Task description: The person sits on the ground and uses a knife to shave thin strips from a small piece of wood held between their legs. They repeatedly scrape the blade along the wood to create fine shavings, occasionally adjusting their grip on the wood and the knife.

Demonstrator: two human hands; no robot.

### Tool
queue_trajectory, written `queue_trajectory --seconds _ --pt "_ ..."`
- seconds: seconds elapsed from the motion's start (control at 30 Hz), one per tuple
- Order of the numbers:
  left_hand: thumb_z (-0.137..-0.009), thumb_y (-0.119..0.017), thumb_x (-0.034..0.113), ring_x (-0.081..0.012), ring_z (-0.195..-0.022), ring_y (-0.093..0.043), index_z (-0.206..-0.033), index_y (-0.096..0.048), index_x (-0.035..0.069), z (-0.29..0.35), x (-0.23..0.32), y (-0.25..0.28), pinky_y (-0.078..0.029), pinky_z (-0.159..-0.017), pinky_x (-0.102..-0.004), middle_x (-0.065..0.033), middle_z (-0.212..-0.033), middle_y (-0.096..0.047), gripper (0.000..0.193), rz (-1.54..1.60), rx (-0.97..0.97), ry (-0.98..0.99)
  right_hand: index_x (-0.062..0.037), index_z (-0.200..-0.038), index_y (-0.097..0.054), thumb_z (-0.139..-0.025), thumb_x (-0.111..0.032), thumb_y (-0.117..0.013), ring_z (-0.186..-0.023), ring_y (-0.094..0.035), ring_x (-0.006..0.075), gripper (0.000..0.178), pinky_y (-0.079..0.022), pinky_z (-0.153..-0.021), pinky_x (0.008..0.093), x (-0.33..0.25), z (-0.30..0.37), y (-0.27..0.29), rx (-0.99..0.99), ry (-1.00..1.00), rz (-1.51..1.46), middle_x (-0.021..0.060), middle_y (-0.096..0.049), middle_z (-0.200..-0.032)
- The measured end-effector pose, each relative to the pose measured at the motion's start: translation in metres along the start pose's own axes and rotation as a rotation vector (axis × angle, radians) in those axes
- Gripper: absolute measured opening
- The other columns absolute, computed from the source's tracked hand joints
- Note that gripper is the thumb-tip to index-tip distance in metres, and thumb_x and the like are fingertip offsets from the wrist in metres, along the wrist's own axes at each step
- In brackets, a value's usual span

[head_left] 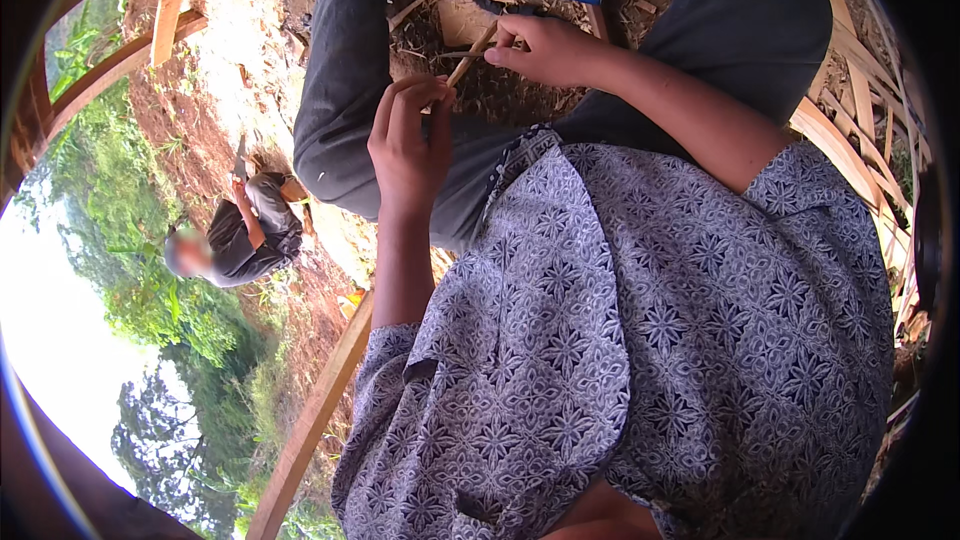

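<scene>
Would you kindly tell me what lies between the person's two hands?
In the head view, a thin, pale wooden strip spans the gap between the left hand and the right hand, crossed by a narrow piece too unclear to identify.

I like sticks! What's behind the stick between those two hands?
Behind the stick, you can see a flat light-brown piece, maybe wood, and dark, littered ground. Whatever the stick itself covers is hidden, so I can't tell.
</scene>
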State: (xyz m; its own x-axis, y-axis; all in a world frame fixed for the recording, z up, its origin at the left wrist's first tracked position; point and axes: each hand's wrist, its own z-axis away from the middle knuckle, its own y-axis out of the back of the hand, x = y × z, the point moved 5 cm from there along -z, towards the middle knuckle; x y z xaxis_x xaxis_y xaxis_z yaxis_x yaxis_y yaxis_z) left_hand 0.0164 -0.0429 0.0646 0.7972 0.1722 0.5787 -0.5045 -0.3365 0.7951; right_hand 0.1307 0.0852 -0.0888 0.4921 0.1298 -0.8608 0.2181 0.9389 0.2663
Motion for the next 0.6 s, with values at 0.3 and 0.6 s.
queue_trajectory --seconds 0.3,0.6 --pt "-0.084 -0.077 -0.007 -0.0236 -0.087 -0.073 -0.096 -0.064 0.003 -0.01 0.007 0.001 -0.06 -0.072 -0.0327 -0.012 -0.097 -0.072 0.02 0.02 0.026 0.019 -0.0068 -0.099 -0.064 -0.098 -0.042 -0.063 -0.067 -0.07 0.024 0.036 -0.053 -0.062 0.0412 0.071 -0.021 0.009 0.149 -0.14 0.062 0.0114 -0.069 -0.075" --pt "-0.083 -0.078 -0.006 -0.0258 -0.086 -0.073 -0.096 -0.066 0.004 -0.016 0.013 0.01 -0.06 -0.072 -0.0337 -0.0108 -0.098 -0.072 0.02 -0.071 -0.02 -0.04 -0.01 -0.108 -0.064 -0.097 -0.05 -0.064 -0.05 -0.062 0.0161 0.042 -0.048 -0.045 0.0337 0.022 -0.004 0.017 0.053 -0.117 -0.186 0.005 -0.062 -0.063"
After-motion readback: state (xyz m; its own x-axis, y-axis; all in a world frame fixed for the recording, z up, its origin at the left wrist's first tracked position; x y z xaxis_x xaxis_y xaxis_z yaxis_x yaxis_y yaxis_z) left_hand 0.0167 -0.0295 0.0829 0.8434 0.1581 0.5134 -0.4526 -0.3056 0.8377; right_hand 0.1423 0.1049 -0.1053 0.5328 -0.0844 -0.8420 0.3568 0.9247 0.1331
